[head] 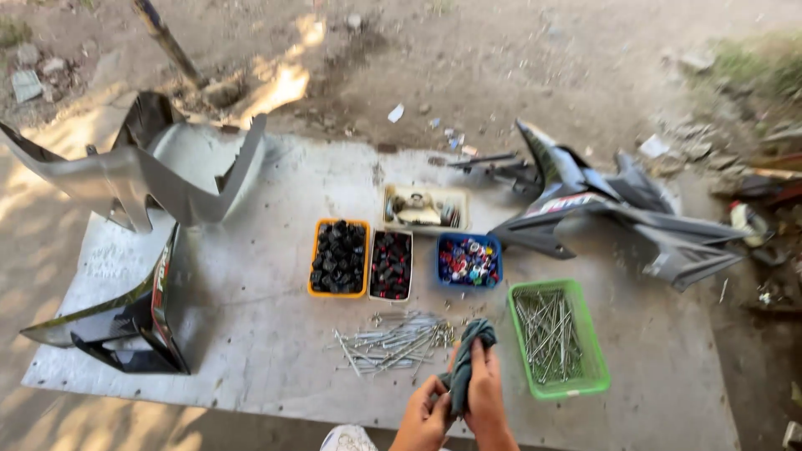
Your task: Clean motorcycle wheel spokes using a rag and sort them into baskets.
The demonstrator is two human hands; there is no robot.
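I am outdoors, looking down at a pale grey sheet (276, 334) spread flat on bare, dusty ground, with patches of sunlight falling across the dirt at the far left. Both my hands are at the near edge, close together. My left hand (424, 418) is curled shut around the lower end of a dark teal rag (468, 359), and my right hand (484, 392) is wrapped around the rag's middle, so its bunched top sticks up beyond my fingers. I cannot tell whether anything is inside the rag.

Just left of the rag, a loose pile of long metal spokes (393, 341) lies on the sheet. Just right of it, a green plastic basket (585, 367) holds more spokes. Farther away sits a row of small trays: an orange tray (314, 259) full of black parts, a white tray (391, 265) with dark red and black parts, and a blue tray (468, 262) of mixed coloured bits. Behind them is a cream tray (424, 209) with metal pieces.

On the left, a grey motorcycle fairing (142, 175) stands at the far corner of the sheet, and a black side panel (134, 317) with red trim leans nearer to me. On the right, dark body panels (610, 213) lie across the sheet's edge. Stones and scraps litter the ground beyond.
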